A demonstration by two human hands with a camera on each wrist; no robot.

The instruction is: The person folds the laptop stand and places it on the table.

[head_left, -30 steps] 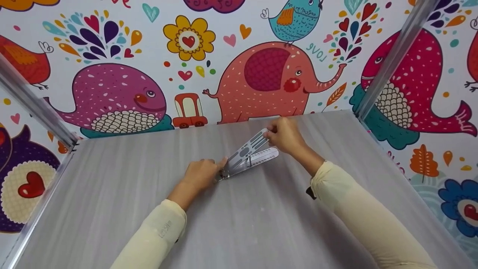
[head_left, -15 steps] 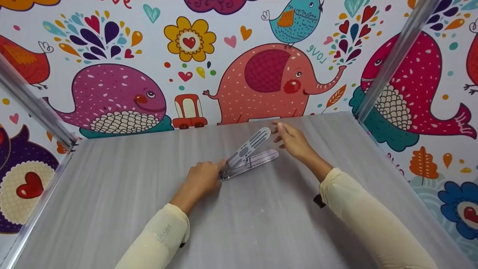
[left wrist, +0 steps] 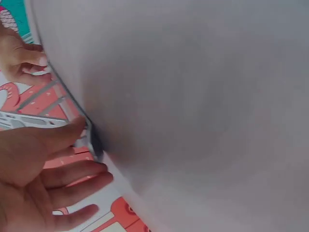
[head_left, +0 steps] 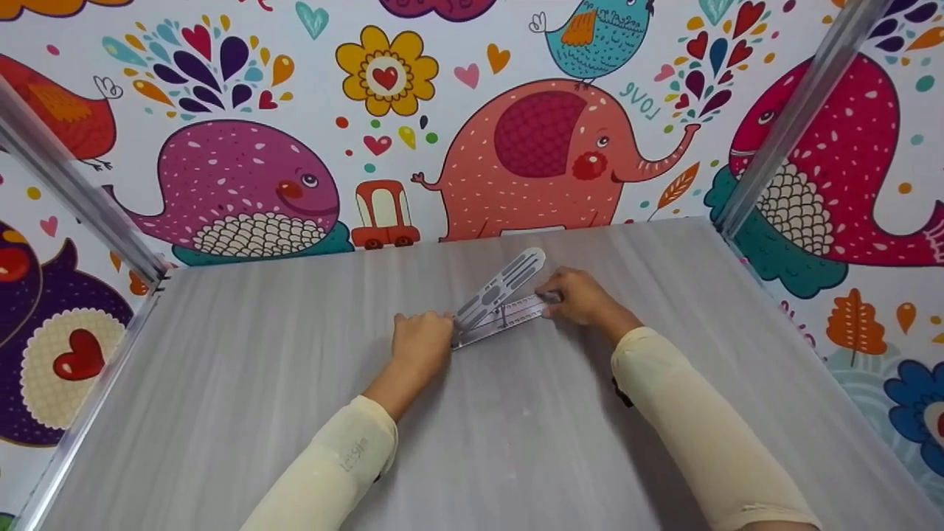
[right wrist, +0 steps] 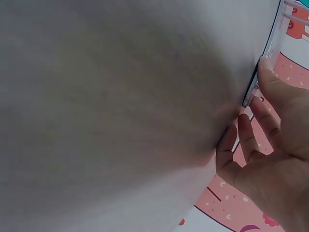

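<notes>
A grey folding stand (head_left: 495, 293) lies on the table, its slotted upper panel (head_left: 509, 282) raised at an angle from the notched lower bar (head_left: 522, 313). A thin prop stands between the two. My left hand (head_left: 422, 341) holds the hinged end; in the left wrist view its thumb (left wrist: 67, 133) lies on that end, with the fingers just below. At the other end, my right hand (head_left: 585, 299) pinches the tip of the lower bar. The right wrist view has the right thumb (right wrist: 270, 79) against the bar's edge. The upper panel's free end is untouched.
The grey wood-grain table (head_left: 295, 383) reaches back to a wall (head_left: 457, 44) printed with cartoon animals. Metal posts rise at the back left (head_left: 81, 177) and back right (head_left: 796, 125) corners.
My right hand has let go of the upper panel's free end and come down to grip the lower bar's tip. The panel stays raised. My left hand stays at the hinge.
</notes>
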